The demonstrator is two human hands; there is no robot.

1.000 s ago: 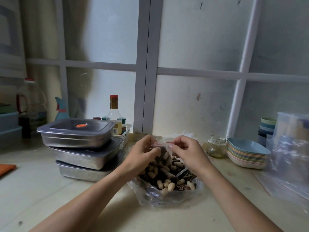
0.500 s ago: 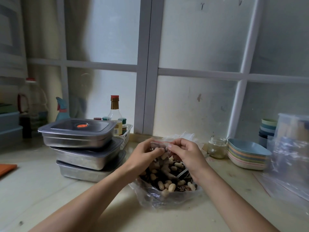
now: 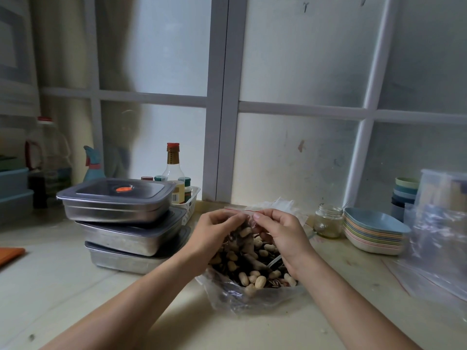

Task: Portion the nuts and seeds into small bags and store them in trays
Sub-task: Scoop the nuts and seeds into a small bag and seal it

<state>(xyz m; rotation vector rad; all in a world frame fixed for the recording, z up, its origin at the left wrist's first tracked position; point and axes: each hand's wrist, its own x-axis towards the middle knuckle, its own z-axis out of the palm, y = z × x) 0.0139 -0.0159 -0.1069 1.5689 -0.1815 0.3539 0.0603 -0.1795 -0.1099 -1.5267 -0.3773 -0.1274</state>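
A small clear zip bag (image 3: 244, 232) with a red strip along its top holds peanuts and dark seeds. My left hand (image 3: 214, 232) and my right hand (image 3: 280, 231) both pinch its top edge, fingertips close together. Below it lies a large open plastic bag (image 3: 252, 291) full of peanuts in shells and striped seeds, with a metal spoon handle (image 3: 274, 261) sticking out of the pile. Three lidded steel trays (image 3: 118, 205) are stacked to the left on the counter.
A white basket of sauce bottles (image 3: 188, 202) stands behind the trays. To the right are a small glass jar (image 3: 328, 222), a stack of pastel bowls (image 3: 374, 232), stacked cups (image 3: 405, 195) and loose clear bags (image 3: 439, 238). An orange item (image 3: 10, 253) lies far left.
My two hands have drawn closer together along the small bag's top strip, and the bag has lifted slightly above the pile.
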